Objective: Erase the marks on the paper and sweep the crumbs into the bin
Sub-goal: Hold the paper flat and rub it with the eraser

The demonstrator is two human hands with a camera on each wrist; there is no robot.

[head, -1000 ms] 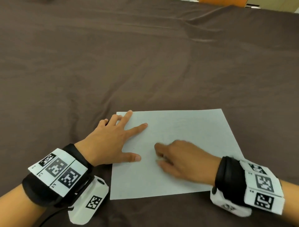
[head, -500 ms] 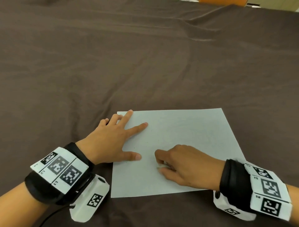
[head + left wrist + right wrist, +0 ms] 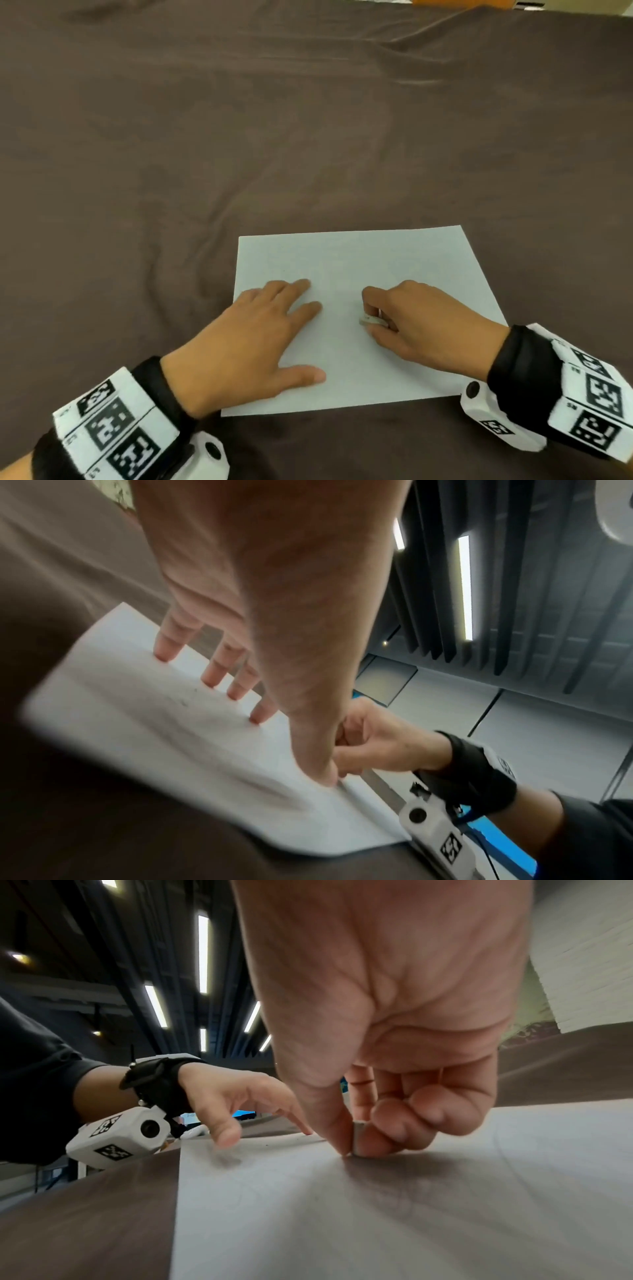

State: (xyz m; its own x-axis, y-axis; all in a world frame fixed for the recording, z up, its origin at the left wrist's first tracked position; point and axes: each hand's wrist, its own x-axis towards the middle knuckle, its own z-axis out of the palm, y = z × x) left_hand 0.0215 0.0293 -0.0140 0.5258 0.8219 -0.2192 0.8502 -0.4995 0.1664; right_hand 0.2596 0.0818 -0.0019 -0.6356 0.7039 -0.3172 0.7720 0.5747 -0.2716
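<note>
The eraser [image 3: 371, 320], a small pale block, is pinched between the thumb and curled fingers of the right hand [image 3: 421, 327], its lower end touching the paper [image 3: 359, 260] near the sheet's middle. In the head view its visible length runs roughly left to right, poking out toward the left hand [image 3: 253, 342]; from the right wrist camera the eraser [image 3: 358, 1137] shows only as a grey sliver between thumb tip and fingertip, standing nearly upright on the sheet. The right hand [image 3: 394, 1031] arches over it, knuckles up, wrist raised off the cloth. The left hand lies flat on the left part of the sheet, fingers straight and spread, thumb stretched toward the near edge, pressing the paper down. The left wrist camera shows what the head view cannot: each of those fingers [image 3: 167, 649] touches the paper [image 3: 143, 731] by its tip, the sheet buckles in soft wrinkles by the thumb, and faint grey pencil marks [image 3: 188, 699] lie just before the fingertips. The paper rests on a dark brown tablecloth [image 3: 239, 137], its long edges running left to right. Both wrists wear black straps [image 3: 510, 359] carrying white camera units and blocks with black-and-white square markers [image 3: 109, 428].
</note>
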